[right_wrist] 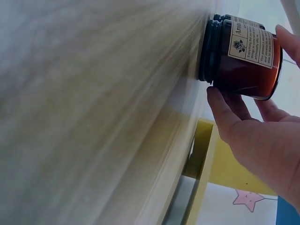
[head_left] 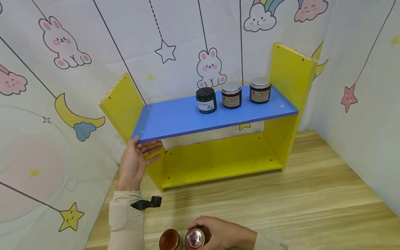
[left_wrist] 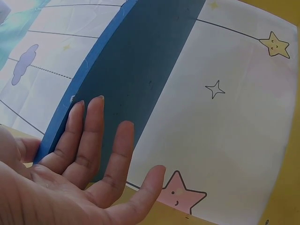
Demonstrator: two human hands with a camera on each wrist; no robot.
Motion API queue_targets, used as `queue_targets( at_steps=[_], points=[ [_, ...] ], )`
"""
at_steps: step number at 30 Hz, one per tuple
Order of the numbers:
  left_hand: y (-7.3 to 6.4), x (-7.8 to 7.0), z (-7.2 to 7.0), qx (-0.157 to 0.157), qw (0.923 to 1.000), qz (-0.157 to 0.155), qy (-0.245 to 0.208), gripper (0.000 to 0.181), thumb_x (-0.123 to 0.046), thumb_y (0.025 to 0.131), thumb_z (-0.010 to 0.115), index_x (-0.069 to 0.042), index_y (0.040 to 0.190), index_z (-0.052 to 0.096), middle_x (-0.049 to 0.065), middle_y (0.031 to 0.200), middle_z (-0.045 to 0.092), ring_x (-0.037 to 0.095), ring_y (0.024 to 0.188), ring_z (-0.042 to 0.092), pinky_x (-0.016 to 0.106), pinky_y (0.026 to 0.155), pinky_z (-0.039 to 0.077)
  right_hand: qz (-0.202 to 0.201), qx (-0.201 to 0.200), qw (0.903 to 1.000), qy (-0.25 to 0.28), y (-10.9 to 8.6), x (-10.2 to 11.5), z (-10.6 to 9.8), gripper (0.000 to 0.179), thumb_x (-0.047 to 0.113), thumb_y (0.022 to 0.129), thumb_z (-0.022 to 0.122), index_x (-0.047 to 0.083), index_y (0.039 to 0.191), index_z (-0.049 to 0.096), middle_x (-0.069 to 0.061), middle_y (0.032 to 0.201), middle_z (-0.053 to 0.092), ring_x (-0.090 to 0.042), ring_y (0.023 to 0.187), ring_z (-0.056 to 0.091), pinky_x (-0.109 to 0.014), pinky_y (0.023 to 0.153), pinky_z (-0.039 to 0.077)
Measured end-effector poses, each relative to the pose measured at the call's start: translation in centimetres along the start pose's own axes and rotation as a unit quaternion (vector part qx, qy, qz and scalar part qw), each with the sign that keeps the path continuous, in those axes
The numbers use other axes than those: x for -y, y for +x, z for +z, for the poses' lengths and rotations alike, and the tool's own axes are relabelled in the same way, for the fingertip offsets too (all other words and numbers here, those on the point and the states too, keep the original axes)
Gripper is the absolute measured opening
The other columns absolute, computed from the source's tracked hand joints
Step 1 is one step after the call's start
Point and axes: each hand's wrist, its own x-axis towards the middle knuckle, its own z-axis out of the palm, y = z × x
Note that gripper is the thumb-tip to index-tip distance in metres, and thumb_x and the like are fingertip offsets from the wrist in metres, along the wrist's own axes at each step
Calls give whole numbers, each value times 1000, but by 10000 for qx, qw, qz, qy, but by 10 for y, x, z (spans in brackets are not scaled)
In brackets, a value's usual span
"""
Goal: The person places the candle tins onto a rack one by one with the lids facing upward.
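My left hand [head_left: 135, 163] holds the front left corner of the blue shelf board [head_left: 175, 119], thumb on top and fingers spread beneath. In the left wrist view those fingers lie along the board's dark underside [left_wrist: 136, 61]. At the bottom of the head view, my right hand [head_left: 220, 232] grips an amber glass candle jar [head_left: 195, 239]. The right wrist view shows this jar [right_wrist: 248, 63] upside down, its dark lid against the table, a beige label on its side. Beside it stands a second amber jar [head_left: 170, 239], also bottom up.
Three lidded jars stand on the blue board: a dark green one [head_left: 206, 100] and two brown ones [head_left: 231, 96] with silver lids. Yellow side panels [head_left: 289, 76] and a yellow bottom board [head_left: 215, 156] frame the shelf. It stands on a wood-grain table [head_left: 312, 205] before patterned cloth.
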Motion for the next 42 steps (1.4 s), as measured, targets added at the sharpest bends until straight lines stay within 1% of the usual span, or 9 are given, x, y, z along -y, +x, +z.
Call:
queue_targets(
  at_steps=[3, 7, 13, 18, 20, 25, 32, 35, 42],
  points=[
    [0, 0, 0, -6, 10000, -5, -34, 53, -44, 111, 25, -10, 114, 66, -2, 103, 78, 21, 107, 70, 52, 102, 43, -83, -191, 9956, -913, 0, 1, 0, 56, 15, 93, 76, 4, 143, 53, 1, 134, 57, -2, 119, 54, -22, 101, 46],
    [0, 0, 0, 1, 10000, 18, -19, 54, -44, 111, 25, -11, 112, 67, -2, 103, 78, 21, 108, 70, 53, 102, 43, -195, -342, 9836, -1757, 0, 2, 0, 55, 24, 91, 78, 11, 140, 57, 7, 131, 59, 0, 117, 54, -24, 101, 45],
    [0, 0, 1, -30, 10000, 40, 39, 53, -44, 111, 24, -9, 119, 64, -2, 103, 77, 21, 108, 70, 51, 101, 44, -487, -451, 9705, -2319, 1, 3, 1, 52, 30, 91, 78, 15, 138, 60, 7, 129, 62, 2, 115, 56, -24, 98, 48],
    [0, 1, 1, -26, 10000, 39, 59, 52, -44, 111, 23, -8, 123, 60, -3, 103, 77, 21, 108, 70, 52, 101, 44, -536, -554, 9601, -2688, 0, 3, 2, 50, 34, 91, 78, 18, 135, 61, 11, 128, 63, 3, 114, 57, -24, 95, 49],
    [0, 1, 1, -20, 10000, 42, 81, 52, -43, 111, 23, -8, 123, 60, -3, 103, 77, 21, 108, 70, 52, 101, 43, -504, -560, 9601, -2693, 0, 3, 2, 49, 35, 92, 77, 18, 135, 61, 12, 128, 63, 3, 114, 57, -23, 94, 49],
    [-1, 1, 1, -41, 10000, 40, 61, 52, -44, 111, 23, -9, 123, 60, -3, 103, 77, 21, 108, 70, 52, 101, 44, -418, -561, 9702, -2318, -2, 4, 0, 48, 34, 92, 78, 18, 134, 61, 13, 127, 64, 2, 111, 59, -22, 91, 51],
    [-1, 0, 1, -19, 10000, -28, 5, 51, -44, 111, 23, -8, 129, 55, -4, 103, 77, 20, 110, 69, 50, 102, 42, -374, -561, 9832, -1696, -6, 7, -2, 46, 29, 91, 79, 17, 132, 62, 10, 124, 66, 0, 108, 62, -22, 89, 52],
    [-1, -1, 1, -17, 10000, -46, 10, 51, -44, 111, 22, -9, 131, 53, -4, 103, 77, 20, 110, 69, 50, 102, 42, -352, -603, 9848, -1589, -8, 7, -3, 48, 28, 90, 80, 16, 132, 61, 10, 122, 66, -1, 107, 63, -23, 88, 53],
    [-2, -2, 1, -19, 10000, -47, 1, 50, -43, 112, 22, -8, 131, 52, -4, 102, 77, 20, 109, 70, 49, 101, 43, -165, -691, 9840, -1636, -14, 6, -6, 51, 29, 88, 82, 17, 133, 60, 10, 122, 66, -3, 106, 63, -23, 86, 53]
  ],
)
